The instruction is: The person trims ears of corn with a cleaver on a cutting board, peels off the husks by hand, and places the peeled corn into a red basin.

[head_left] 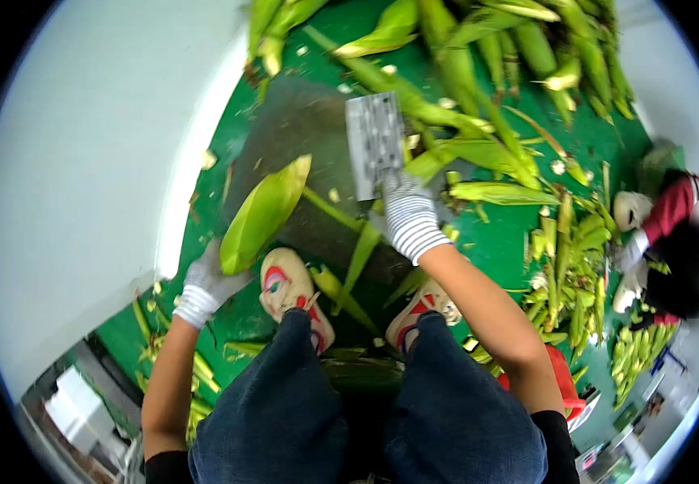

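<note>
My left hand [210, 278], in a grey glove with a striped cuff, is closed around the lower end of an ear of corn [264, 216] in its green husk. The ear tilts up and to the right, above the floor. In my right hand [412, 216], gloved the same way, is a cleaver [375, 143] with a broad blade pointing away from me. Its handle is hidden in my fingers. Between the two hands, a loose husk leaf [357, 262] and a thin stalk lie on a dark mat [289, 121].
A pile of unhusked corn [535, 48] lies at the far side of the green floor [498, 242]. Husk scraps [579, 266] are heaped at right, near another person's sleeve [672, 211]. A white wall [115, 121] runs along the left. A red container [563, 379] stands beside my right arm.
</note>
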